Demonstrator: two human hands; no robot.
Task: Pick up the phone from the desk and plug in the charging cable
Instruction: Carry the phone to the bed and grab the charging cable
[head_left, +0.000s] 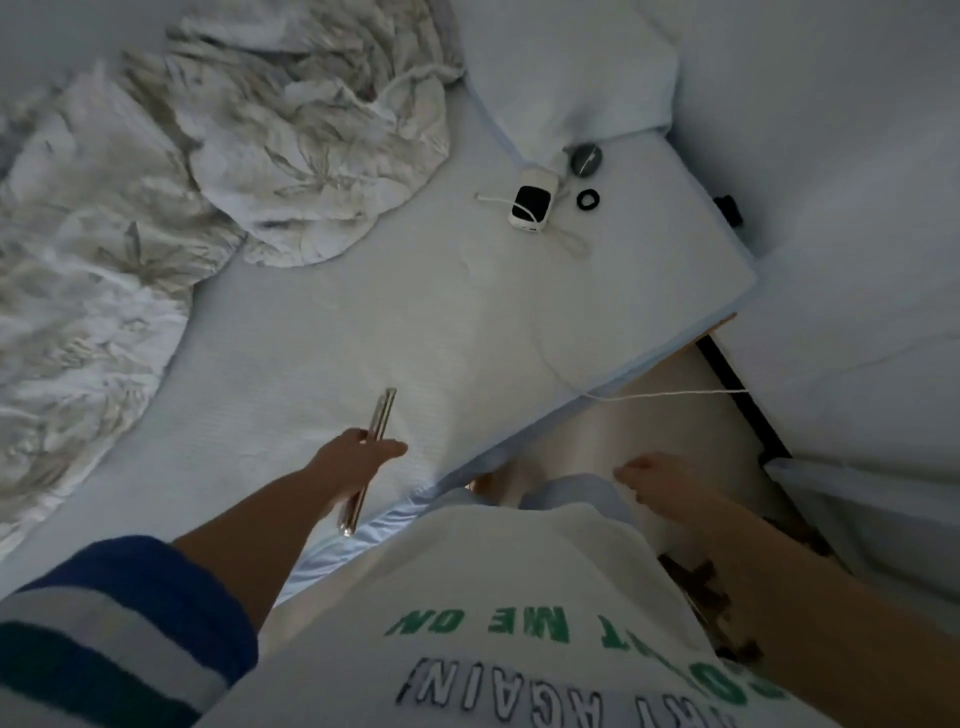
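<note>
Now we're gripping the slim gold-edged phone (370, 457) edge-on in our left hand (358, 457) over the bed; right hand (657, 483) is hanging loose-fingered, empty. We're aiming for the thin white charging cable (670, 395), keeping the port outward.

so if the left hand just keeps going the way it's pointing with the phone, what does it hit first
Most likely bare sheet. The left hand holds the phone aimed up and slightly right across the mattress. Nothing lies close ahead; the white power bank sits further right of that line, though depth is hard to judge.
</note>
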